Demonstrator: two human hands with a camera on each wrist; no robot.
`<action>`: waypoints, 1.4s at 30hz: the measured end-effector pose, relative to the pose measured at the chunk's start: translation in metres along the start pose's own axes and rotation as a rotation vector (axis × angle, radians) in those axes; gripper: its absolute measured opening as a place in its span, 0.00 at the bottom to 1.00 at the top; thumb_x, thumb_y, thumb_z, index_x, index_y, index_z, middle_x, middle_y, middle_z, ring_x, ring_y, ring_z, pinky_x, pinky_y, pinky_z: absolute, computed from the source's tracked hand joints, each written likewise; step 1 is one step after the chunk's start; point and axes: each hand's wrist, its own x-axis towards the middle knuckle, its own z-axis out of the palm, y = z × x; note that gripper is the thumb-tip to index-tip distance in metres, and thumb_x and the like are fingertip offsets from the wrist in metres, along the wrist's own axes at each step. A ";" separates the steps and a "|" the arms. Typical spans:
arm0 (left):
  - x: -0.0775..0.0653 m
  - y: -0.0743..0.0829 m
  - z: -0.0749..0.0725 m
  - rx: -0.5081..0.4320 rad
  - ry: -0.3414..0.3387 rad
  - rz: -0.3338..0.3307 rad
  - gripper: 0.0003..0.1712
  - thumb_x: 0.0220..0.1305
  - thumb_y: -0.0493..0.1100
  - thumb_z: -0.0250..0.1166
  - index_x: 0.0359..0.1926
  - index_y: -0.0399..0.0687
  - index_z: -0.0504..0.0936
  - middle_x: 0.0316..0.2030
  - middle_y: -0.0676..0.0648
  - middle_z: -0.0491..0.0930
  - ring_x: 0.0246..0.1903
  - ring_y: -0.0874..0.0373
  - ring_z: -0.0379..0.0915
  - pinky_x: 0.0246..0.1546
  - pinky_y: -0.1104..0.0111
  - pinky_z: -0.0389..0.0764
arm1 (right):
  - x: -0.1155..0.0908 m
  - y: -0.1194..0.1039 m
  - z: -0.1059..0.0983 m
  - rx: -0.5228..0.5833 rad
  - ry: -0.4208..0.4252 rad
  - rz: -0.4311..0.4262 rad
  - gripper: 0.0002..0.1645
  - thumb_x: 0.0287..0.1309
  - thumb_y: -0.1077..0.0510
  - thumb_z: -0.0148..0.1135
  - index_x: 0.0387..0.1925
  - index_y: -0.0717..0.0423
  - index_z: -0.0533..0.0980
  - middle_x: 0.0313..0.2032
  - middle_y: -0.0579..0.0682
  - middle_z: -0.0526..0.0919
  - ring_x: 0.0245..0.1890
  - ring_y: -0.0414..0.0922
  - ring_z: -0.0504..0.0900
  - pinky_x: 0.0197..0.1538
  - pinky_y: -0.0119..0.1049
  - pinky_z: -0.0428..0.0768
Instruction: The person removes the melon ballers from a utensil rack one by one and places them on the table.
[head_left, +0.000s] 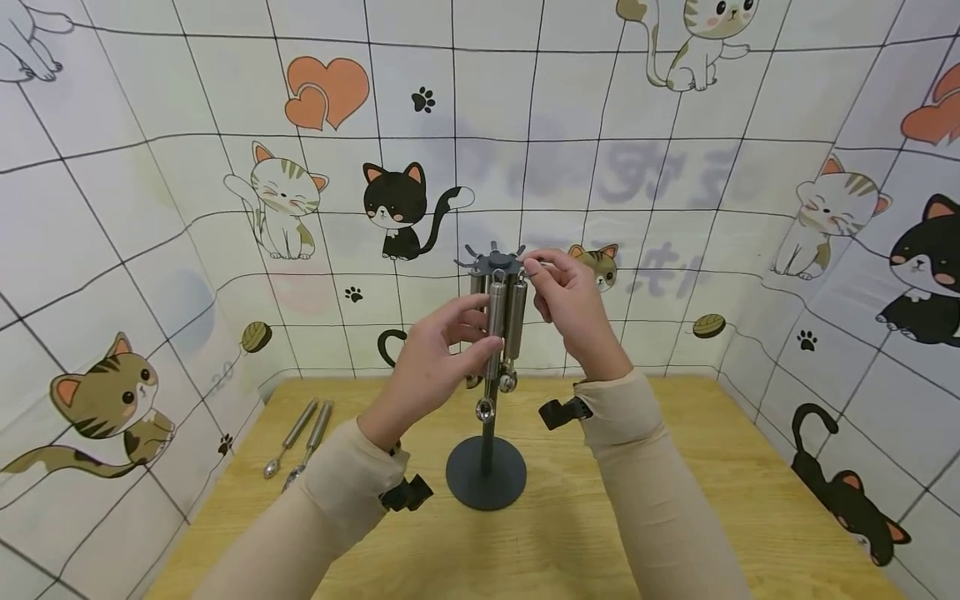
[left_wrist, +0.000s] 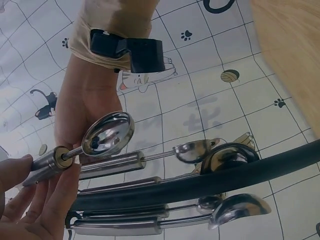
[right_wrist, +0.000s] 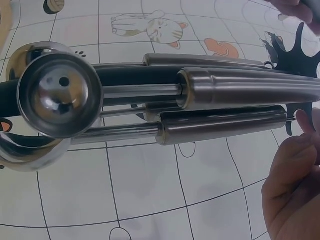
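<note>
A dark grey utensil rack point(head_left: 486, 472) with a round base and several hooks stands at the centre of the table. My left hand point(head_left: 435, 358) grips the steel handle of a scoop point(left_wrist: 109, 134); its small round bowl hangs down near the rack's pole. At the top right of the rack, my right hand point(head_left: 570, 304) pinches a hook with thumb and index finger, beside the loop of a hanging utensil point(head_left: 515, 321). Fingertips partly hide that hook. More steel utensils point(right_wrist: 222, 125) hang around the pole in the right wrist view.
On the left of the wooden table point(head_left: 585, 533) lie a steel spoon point(head_left: 288, 439) and another steel-handled utensil point(head_left: 318, 429), its head partly hidden by my left sleeve. A cat-printed sheet point(head_left: 525, 183) stands behind and along both sides of the table.
</note>
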 end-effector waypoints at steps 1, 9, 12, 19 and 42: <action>0.000 0.002 -0.001 -0.012 -0.002 0.004 0.30 0.69 0.41 0.68 0.70 0.52 0.72 0.49 0.46 0.83 0.47 0.54 0.84 0.34 0.61 0.87 | 0.000 -0.001 0.000 -0.005 0.000 -0.002 0.17 0.76 0.53 0.56 0.55 0.60 0.77 0.17 0.44 0.62 0.14 0.42 0.58 0.22 0.33 0.61; -0.009 0.006 -0.013 -0.022 -0.014 0.023 0.29 0.69 0.40 0.68 0.69 0.52 0.74 0.48 0.45 0.85 0.47 0.54 0.84 0.38 0.61 0.87 | 0.003 -0.001 -0.003 -0.017 -0.013 0.002 0.17 0.75 0.52 0.57 0.55 0.59 0.79 0.18 0.43 0.63 0.14 0.42 0.58 0.22 0.33 0.61; -0.013 0.001 -0.019 -0.052 -0.012 -0.017 0.30 0.69 0.39 0.68 0.69 0.52 0.74 0.49 0.44 0.84 0.47 0.50 0.84 0.38 0.60 0.87 | 0.003 -0.001 -0.003 -0.011 -0.014 0.004 0.17 0.74 0.52 0.57 0.54 0.58 0.79 0.18 0.43 0.63 0.14 0.42 0.58 0.22 0.33 0.60; -0.023 -0.015 -0.035 -0.051 0.001 -0.096 0.32 0.68 0.39 0.69 0.71 0.49 0.72 0.50 0.39 0.83 0.46 0.47 0.84 0.36 0.59 0.88 | 0.003 -0.003 -0.003 0.004 -0.011 0.006 0.15 0.74 0.53 0.58 0.52 0.58 0.80 0.17 0.42 0.63 0.14 0.41 0.57 0.22 0.33 0.60; -0.042 -0.119 -0.082 -0.131 0.107 -0.420 0.35 0.70 0.37 0.66 0.74 0.42 0.66 0.52 0.37 0.76 0.45 0.55 0.82 0.41 0.50 0.86 | -0.003 -0.001 -0.005 -0.037 0.000 0.024 0.20 0.76 0.53 0.56 0.59 0.61 0.79 0.16 0.44 0.62 0.14 0.42 0.57 0.24 0.34 0.60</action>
